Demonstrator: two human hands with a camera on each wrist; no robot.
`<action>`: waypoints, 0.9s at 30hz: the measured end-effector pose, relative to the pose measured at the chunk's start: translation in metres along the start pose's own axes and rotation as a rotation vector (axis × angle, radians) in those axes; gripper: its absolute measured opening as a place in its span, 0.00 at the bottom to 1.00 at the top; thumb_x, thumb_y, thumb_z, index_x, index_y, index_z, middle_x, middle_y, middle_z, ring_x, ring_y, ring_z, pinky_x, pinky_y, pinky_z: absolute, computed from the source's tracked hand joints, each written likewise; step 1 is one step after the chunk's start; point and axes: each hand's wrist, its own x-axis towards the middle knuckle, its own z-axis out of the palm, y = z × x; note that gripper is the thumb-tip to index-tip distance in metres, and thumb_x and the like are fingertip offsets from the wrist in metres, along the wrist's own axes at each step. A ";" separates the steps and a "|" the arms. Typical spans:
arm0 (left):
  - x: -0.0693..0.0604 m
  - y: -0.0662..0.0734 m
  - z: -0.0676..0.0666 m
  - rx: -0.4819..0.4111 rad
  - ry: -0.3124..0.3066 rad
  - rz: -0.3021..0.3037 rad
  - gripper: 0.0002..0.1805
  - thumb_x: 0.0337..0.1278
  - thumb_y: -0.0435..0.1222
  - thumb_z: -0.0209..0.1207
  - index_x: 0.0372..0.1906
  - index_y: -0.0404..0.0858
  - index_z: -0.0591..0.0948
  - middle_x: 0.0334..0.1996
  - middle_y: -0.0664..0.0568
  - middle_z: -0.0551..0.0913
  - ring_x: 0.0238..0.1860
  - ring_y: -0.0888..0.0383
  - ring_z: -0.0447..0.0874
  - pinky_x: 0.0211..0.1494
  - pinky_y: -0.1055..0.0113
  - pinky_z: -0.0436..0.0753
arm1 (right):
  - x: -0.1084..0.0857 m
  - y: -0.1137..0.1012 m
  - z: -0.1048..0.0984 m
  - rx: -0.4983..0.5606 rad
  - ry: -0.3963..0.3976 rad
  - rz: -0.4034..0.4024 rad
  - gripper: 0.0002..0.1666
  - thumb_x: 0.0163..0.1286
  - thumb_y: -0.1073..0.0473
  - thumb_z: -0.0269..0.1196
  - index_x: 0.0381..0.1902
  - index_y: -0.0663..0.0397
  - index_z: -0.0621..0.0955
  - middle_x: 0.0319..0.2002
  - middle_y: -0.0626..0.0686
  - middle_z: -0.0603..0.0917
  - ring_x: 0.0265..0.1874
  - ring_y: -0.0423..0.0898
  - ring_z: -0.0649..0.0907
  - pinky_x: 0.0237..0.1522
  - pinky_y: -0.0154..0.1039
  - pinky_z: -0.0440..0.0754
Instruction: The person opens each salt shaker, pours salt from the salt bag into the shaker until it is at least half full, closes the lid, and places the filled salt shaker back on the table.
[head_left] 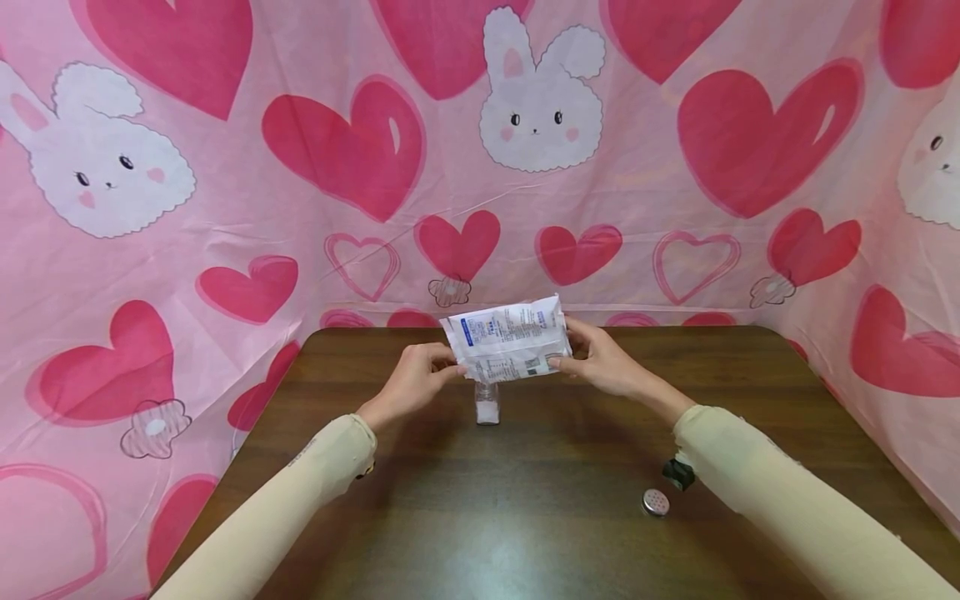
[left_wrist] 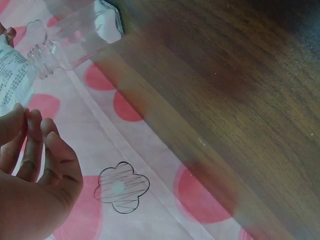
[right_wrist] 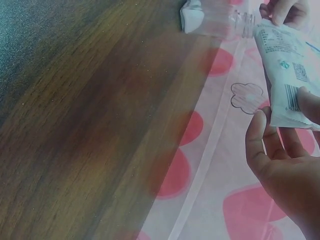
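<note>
A white packet [head_left: 508, 342] with blue and grey print is held up between both hands, its lower edge just over a clear bottle [head_left: 487, 403]. White powder or grains fill the bottom of that bottle, which stands on the table; its open threaded neck shows in the left wrist view. The left hand [head_left: 422, 377] pinches the packet's left lower corner between thumb and fingers. At the other end, the right hand [head_left: 607, 360] grips the packet, thumb in front and fingers behind. Whether anything pours from the packet cannot be made out.
A round metal lid with holes [head_left: 656, 502] lies on the brown wooden table [head_left: 480, 517], near the right forearm. Behind and at both sides hangs a pink cloth [head_left: 450, 192] with hearts and rabbits. A small black object [head_left: 678, 473] shows at the right sleeve.
</note>
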 end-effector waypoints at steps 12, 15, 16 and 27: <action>0.000 -0.002 0.001 -0.016 -0.002 0.005 0.05 0.62 0.29 0.73 0.41 0.39 0.92 0.35 0.54 0.88 0.32 0.57 0.80 0.38 0.62 0.82 | 0.000 -0.001 0.000 0.009 -0.002 0.015 0.37 0.71 0.70 0.69 0.75 0.59 0.71 0.58 0.65 0.84 0.48 0.60 0.86 0.37 0.48 0.88; 0.000 -0.003 0.001 -0.016 -0.004 0.006 0.05 0.61 0.29 0.73 0.41 0.39 0.92 0.35 0.54 0.89 0.32 0.57 0.80 0.39 0.62 0.82 | 0.000 -0.001 0.000 0.011 -0.002 0.013 0.37 0.71 0.70 0.69 0.74 0.59 0.71 0.58 0.65 0.84 0.48 0.61 0.86 0.37 0.48 0.88; 0.001 -0.003 0.001 -0.017 -0.004 0.005 0.06 0.61 0.29 0.73 0.42 0.39 0.92 0.36 0.54 0.89 0.32 0.57 0.80 0.39 0.62 0.82 | 0.000 -0.001 0.000 0.011 -0.002 0.013 0.37 0.71 0.70 0.69 0.74 0.59 0.71 0.58 0.65 0.84 0.48 0.61 0.86 0.37 0.48 0.88; 0.001 -0.001 0.000 -0.010 -0.001 0.004 0.04 0.62 0.29 0.73 0.40 0.38 0.92 0.35 0.54 0.88 0.32 0.57 0.81 0.38 0.62 0.82 | 0.001 0.001 0.000 0.027 0.001 0.010 0.37 0.71 0.71 0.69 0.74 0.60 0.71 0.56 0.66 0.84 0.48 0.61 0.86 0.36 0.48 0.89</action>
